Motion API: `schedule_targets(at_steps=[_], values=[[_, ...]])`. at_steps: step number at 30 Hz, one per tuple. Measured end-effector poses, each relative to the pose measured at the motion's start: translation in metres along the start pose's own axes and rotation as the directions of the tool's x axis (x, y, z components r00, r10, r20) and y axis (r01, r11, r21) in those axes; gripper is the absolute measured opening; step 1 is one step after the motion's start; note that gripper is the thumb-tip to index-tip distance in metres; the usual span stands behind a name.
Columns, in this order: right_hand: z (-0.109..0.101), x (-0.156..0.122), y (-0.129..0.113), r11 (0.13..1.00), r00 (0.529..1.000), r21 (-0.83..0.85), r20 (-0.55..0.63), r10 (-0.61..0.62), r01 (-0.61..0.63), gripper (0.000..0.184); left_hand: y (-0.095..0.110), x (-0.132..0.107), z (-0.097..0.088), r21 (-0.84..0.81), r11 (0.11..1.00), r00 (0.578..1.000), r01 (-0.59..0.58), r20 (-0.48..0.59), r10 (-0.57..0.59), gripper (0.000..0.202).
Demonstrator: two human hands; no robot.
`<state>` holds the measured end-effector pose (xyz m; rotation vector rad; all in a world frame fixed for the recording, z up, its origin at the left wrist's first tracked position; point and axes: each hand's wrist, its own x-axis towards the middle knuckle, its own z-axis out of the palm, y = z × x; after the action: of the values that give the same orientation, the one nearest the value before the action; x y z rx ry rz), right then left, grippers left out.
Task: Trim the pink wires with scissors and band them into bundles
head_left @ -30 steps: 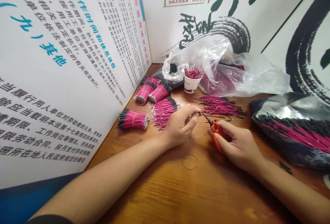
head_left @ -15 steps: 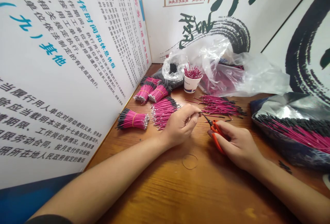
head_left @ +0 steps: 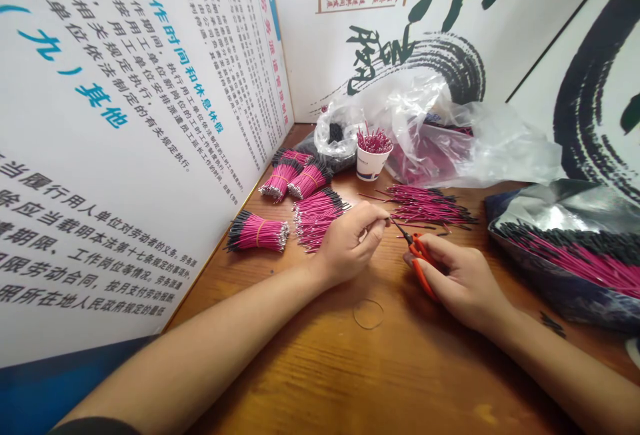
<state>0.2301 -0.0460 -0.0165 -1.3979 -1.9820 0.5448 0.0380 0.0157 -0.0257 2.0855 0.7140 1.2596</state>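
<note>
My left hand is closed in a pinch beside a loose pile of pink wires. A tiny dark tip shows at its fingertips; most of what it pinches is hidden. My right hand grips small pliers with orange handles and thin dark jaws. The jaw tips meet the left fingertips, at the dark bit. Behind them lie loose pink wires with black ends. To the left, a heap of pink wires lies partly behind my left hand.
Banded wire bundles lie at left by the wall panel. A paper cup of wires stands at the back, beside plastic bags. An open bag of wires sits at right. A rubber band lies in front.
</note>
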Motion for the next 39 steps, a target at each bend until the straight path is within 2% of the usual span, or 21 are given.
schedule_targets(at_steps=[25, 33, 39], values=[[-0.0002, 0.0005, 0.0016, 1.0, 1.0, 0.008, 0.019, -0.006, 0.006, 0.022, 0.0031, 0.0005, -0.0005, 0.028, 1.0, 1.0, 0.006, 0.001, -0.006, 0.016], [-0.0001, -0.0009, 0.0038, 1.0, 0.999, 0.008, 0.034, 0.006, -0.006, 0.022, 0.0044, 0.0008, -0.0008, 0.006, 0.999, 0.999, 0.053, 0.01, -0.053, 0.016], [0.0004, -0.0003, 0.003, 1.0, 0.999, 0.011, 0.038, 0.008, -0.009, 0.022, 0.0041, 0.0005, -0.0011, -0.026, 0.999, 0.999, 0.041, 0.01, -0.04, 0.014]])
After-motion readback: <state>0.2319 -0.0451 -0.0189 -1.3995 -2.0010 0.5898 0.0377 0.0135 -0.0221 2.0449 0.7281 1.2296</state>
